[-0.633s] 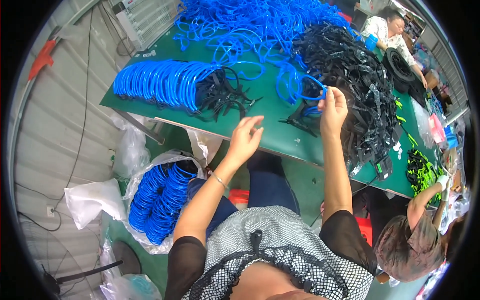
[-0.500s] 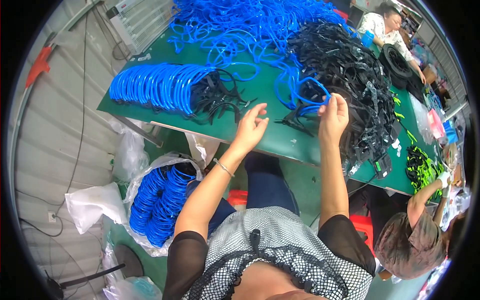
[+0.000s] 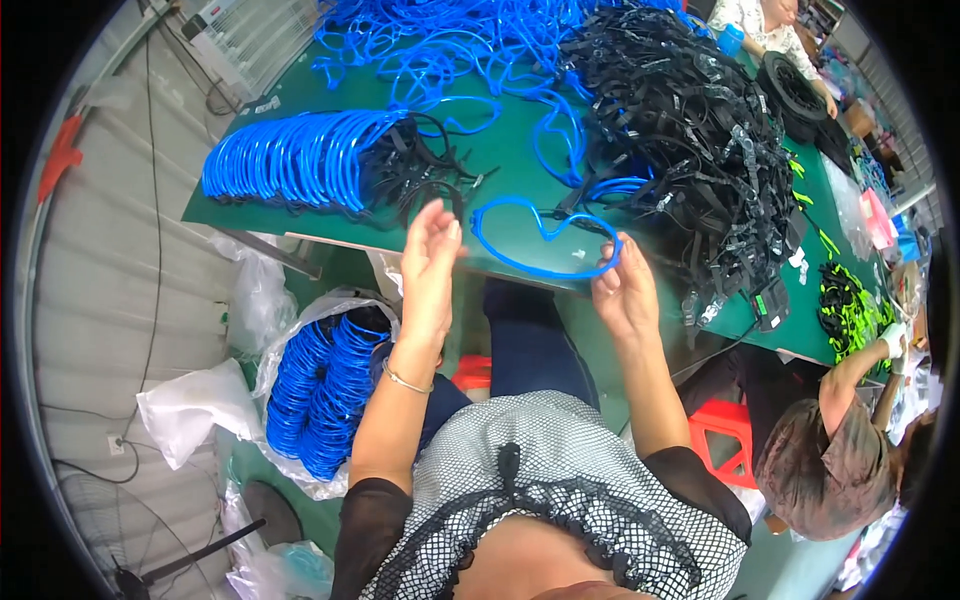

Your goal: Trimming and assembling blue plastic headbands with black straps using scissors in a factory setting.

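Observation:
My right hand [image 3: 628, 290] pinches one end of a blue goggle-shaped frame [image 3: 548, 272], a closed loop with a notch in its upper side. The loop stretches left above the table's near edge. My left hand [image 3: 432, 268] is open, palm turned inward, just short of the frame's other end, and holds nothing. Beyond it lies a long row of blue frames [image 3: 285, 160] standing side by side on the green table [image 3: 500, 170]. Black straps [image 3: 415, 165] stick out from the row's right end. Several more blue frames [image 3: 620, 187] lie beside the black pile.
Loose blue frames [image 3: 440, 40] heap at the back, and tangled black straps [image 3: 690, 140] at the right. A plastic bag [image 3: 385, 305] with blue coils stands on the floor at left. A red stool [image 3: 722, 440] and a person [image 3: 830, 465] are at right; another person [image 3: 770, 40] stands behind.
My right hand has come nearer and a little left, bringing the blue frame away from the others by the black pile. My left hand has moved left and turned upright.

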### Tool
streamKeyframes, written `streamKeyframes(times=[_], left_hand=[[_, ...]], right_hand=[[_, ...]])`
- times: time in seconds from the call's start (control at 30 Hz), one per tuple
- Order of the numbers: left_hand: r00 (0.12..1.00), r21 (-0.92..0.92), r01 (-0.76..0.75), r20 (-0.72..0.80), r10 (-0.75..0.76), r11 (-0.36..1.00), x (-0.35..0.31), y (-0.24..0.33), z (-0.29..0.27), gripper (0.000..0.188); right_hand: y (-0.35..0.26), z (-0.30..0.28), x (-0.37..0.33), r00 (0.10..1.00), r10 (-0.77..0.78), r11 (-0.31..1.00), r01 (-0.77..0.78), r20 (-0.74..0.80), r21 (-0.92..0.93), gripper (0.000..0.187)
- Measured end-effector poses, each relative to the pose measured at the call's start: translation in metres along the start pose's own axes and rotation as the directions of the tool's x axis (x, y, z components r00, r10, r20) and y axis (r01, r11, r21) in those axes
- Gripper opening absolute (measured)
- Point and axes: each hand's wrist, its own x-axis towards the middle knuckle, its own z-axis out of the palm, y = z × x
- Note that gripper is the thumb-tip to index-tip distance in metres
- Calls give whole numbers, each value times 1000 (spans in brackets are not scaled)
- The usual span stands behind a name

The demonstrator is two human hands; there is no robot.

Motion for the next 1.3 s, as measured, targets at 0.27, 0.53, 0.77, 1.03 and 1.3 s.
streamKeyframes(times=[0.27, 0.53, 0.77, 1.03, 1.3], left_hand=[[896, -731, 420, 242, -372, 538, -29, -26, -44, 26], [911, -683, 408, 257, -323, 606, -46, -13, -63, 20], [877, -531, 480, 290, -383, 698, -67, -14, -39, 11], [859, -351, 507, 280, -428, 787, -69, -41, -42, 11], [844, -279, 522, 303, -442, 806, -56, -60, -33, 21]], right_hand=[[40, -2, -31, 977, 213, 945, -210, -17, -249, 14], [-10, 29, 16, 851, -242, -464, 321, 466, -826, 18], [5, 14, 47, 865, -207, -794, 125, 458, -595, 28], [36, 11, 8, 821, -193, -324, 464, 538, -824, 19], [59, 18, -22, 878, -19, -355, 441, 478, -824, 22]])
